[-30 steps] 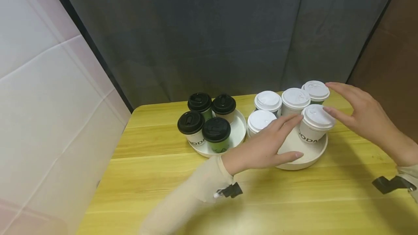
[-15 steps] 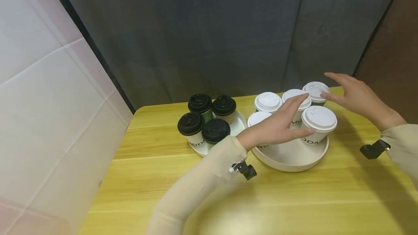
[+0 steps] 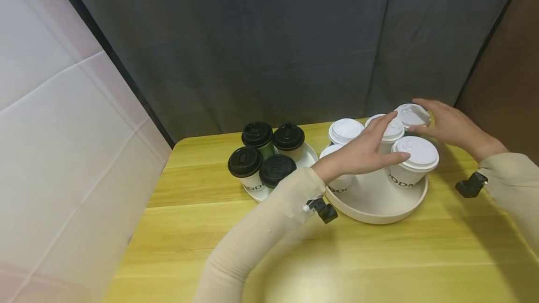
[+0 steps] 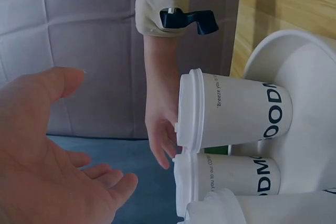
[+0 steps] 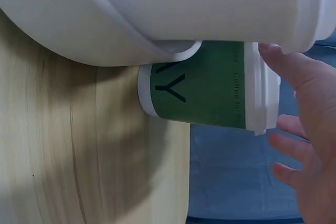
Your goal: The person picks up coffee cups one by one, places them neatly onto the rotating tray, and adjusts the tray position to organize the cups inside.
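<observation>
My right hand (image 3: 452,127) is at a green paper cup (image 5: 210,87) with a white lid, which stands on the table just behind the round cream tray (image 3: 379,202). In the right wrist view its thumb lies at the lid's near edge and its loosely bent fingers reach past the far side; firm contact cannot be made out. My left hand (image 3: 364,153), thumb spread from the fingers, hovers over the tray holding nothing. Several white-lidded cups stand on that tray, among them a white lettered cup (image 3: 414,155) at the right; the left hand partly hides others.
Left of the cream tray, a smaller white plate (image 3: 310,155) bears several black-lidded cups (image 3: 245,162). A dark curtain (image 3: 261,50) rises behind the wooden table (image 3: 185,237), and a pale panel (image 3: 76,153) borders it on the left.
My right hand has moved from beside the front right cup to the green cup at the back, its fingers now around the lid. My left hand has risen farther over the tray.
</observation>
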`<state>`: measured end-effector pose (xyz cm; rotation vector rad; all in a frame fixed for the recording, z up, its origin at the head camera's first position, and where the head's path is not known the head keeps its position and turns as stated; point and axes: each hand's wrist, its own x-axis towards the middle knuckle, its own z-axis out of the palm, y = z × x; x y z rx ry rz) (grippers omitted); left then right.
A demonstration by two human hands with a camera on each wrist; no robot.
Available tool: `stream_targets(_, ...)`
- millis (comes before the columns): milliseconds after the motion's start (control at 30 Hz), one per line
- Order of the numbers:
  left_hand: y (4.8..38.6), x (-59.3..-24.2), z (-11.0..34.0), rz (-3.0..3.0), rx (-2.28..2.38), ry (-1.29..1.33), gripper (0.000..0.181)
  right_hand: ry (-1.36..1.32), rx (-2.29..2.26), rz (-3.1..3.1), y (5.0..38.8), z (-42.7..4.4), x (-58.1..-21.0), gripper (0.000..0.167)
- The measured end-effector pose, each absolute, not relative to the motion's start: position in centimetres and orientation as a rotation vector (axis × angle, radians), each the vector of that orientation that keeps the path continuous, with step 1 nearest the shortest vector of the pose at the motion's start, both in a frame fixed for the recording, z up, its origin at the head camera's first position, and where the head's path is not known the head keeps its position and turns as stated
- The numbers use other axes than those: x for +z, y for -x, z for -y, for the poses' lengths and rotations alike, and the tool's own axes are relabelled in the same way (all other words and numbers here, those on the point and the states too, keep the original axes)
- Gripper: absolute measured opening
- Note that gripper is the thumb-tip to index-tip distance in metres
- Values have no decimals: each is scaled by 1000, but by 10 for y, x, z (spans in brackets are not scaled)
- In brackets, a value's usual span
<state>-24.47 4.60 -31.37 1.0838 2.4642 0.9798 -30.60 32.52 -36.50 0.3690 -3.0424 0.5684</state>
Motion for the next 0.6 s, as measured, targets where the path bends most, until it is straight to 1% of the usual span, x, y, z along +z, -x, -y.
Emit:
stream_targets(333, 243, -315, -44, -2458, 989, -1070, 89, -437, 635, 2949, 304, -321, -375, 86)
stream_targets(600, 241, -317, -44, -2447, 990, -1078, 89, -393, 675, 2950, 301, -318, -378, 86)
